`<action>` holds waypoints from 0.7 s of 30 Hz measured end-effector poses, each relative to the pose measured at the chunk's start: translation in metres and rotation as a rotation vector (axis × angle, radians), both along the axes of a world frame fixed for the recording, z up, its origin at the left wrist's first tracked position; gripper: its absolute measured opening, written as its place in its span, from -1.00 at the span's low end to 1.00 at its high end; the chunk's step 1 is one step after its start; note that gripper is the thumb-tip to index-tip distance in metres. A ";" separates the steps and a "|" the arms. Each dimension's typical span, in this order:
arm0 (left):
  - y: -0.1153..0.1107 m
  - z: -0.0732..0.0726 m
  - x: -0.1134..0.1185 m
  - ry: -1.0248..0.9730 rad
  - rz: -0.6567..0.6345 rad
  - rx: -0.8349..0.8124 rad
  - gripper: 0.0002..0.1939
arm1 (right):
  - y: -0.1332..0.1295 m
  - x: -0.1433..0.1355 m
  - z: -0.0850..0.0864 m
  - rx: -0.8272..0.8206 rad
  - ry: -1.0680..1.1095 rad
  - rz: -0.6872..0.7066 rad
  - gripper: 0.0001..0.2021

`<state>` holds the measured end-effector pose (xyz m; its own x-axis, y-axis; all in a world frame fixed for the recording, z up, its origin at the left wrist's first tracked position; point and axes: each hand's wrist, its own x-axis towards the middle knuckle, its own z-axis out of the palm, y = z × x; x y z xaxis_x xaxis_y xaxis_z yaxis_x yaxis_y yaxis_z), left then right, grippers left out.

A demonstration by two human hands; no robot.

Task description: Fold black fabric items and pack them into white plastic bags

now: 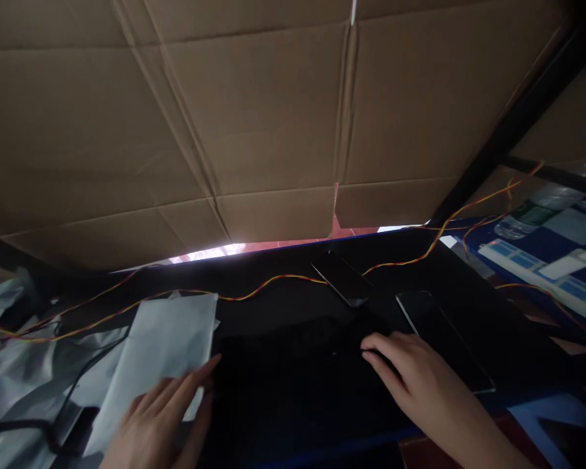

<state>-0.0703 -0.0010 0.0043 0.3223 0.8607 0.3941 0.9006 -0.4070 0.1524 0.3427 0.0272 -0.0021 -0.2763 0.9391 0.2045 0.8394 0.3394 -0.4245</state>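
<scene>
My left hand (163, 417) lies over the lower right part of a whitish flat packet (170, 332), its fingers apart and holding nothing that shows. On the dark tabletop (273, 404), my right hand (410, 365) has its thumb and index fingertips close together; what is between them, if anything, is too dark to make out. Just beyond that hand lies a dark phone-like slab (449, 339), partly covered by it. A second dark phone-like device (342, 279) rests further back, near the middle.
Twisted red and yellow wires (293, 277) cross the table. Brown cardboard (273, 117) stands behind it. Crumpled silvery sheets (19, 371) and a black cable (24, 426) lie at left. A power strip (542, 273) and plastic bottle (522, 218) are at right.
</scene>
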 end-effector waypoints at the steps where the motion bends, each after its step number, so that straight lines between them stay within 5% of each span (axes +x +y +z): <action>1: 0.005 0.006 0.011 0.018 -0.005 0.040 -0.55 | 0.007 -0.004 -0.001 0.015 -0.028 0.011 -0.78; 6: 0.017 0.006 0.057 0.104 -0.207 0.028 -0.61 | 0.025 -0.015 -0.017 0.069 -0.055 -0.007 -0.86; 10: 0.016 -0.013 0.048 0.170 -0.272 -0.044 -0.47 | 0.019 -0.010 -0.035 0.126 -0.034 -0.081 -0.93; 15: 0.015 -0.006 0.039 0.231 -0.259 0.071 -0.36 | -0.003 0.004 -0.036 0.251 0.071 -0.280 -0.61; 18: 0.016 -0.002 0.060 0.269 -0.279 0.166 -0.37 | -0.026 0.018 -0.033 0.266 0.132 -0.471 -0.50; 21: 0.017 -0.012 0.091 0.274 -0.350 0.153 -0.38 | -0.046 0.030 -0.042 0.190 0.043 -0.520 -0.41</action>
